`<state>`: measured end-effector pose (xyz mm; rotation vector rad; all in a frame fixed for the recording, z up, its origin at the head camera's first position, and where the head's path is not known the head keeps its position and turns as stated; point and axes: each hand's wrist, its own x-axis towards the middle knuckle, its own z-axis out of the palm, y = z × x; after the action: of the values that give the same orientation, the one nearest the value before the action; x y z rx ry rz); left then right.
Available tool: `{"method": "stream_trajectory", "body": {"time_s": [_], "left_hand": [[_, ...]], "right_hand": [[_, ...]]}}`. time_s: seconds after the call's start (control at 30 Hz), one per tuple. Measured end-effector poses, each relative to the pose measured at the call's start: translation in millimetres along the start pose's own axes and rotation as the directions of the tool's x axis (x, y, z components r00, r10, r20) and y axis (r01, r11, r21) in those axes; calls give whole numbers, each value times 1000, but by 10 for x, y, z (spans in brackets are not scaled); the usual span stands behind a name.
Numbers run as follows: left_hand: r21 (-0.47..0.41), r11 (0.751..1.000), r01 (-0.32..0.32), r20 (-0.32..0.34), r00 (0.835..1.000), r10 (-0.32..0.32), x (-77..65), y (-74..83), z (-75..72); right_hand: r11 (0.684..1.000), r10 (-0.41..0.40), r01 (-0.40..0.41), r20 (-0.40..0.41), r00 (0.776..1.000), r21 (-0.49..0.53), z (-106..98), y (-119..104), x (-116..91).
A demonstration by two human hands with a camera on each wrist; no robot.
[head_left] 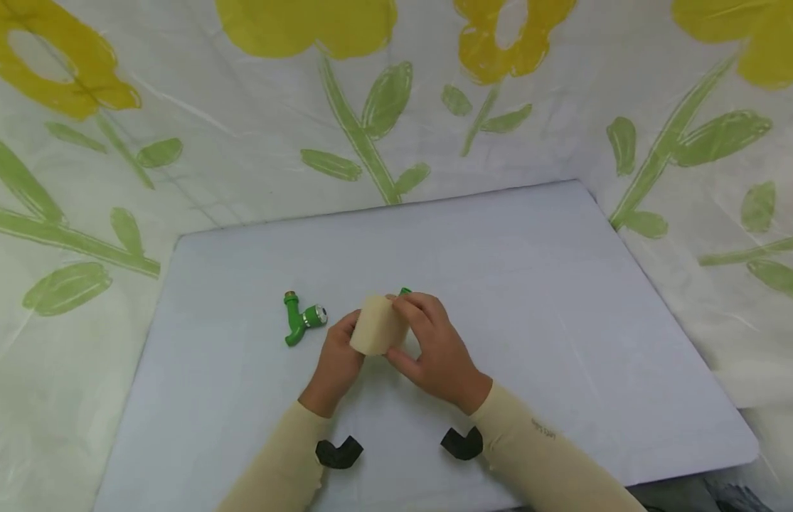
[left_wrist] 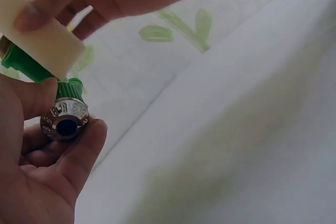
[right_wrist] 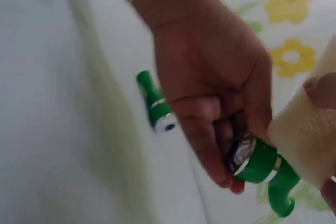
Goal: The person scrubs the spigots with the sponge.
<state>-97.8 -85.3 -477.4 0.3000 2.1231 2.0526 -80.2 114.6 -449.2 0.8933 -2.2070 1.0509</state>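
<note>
My left hand grips a green tap by its silver-ended knob, thumb on one side and fingers curled on the other. In the head view the sponge hides most of this tap. With my right hand I hold a cream sponge block between thumb and fingers. The sponge lies against the tap's green body in the left wrist view, where a brass threaded end sticks out beyond it. A second green tap with a silver-ended knob lies on the table, left of my hands.
The white table stretches around both hands. Behind it hangs a pale sheet printted with yellow flowers and green leaves. Black curved pieces show beside both cream sleeves.
</note>
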Motion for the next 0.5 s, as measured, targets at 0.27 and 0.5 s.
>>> {"method": "stream_trajectory", "body": {"time_s": [0.27, 0.5], "left_hand": [[-126, 991, -51, 35, 998, 56, -35, 32, -46], [-130, 989, -66, 68, 995, 75, -36, 113, -79]], "right_hand": [[991, 125, -123, 29, 992, -58, 13, 150, -79], [989, 148, -148, 70, 987, 3, 45, 161, -123]]}}
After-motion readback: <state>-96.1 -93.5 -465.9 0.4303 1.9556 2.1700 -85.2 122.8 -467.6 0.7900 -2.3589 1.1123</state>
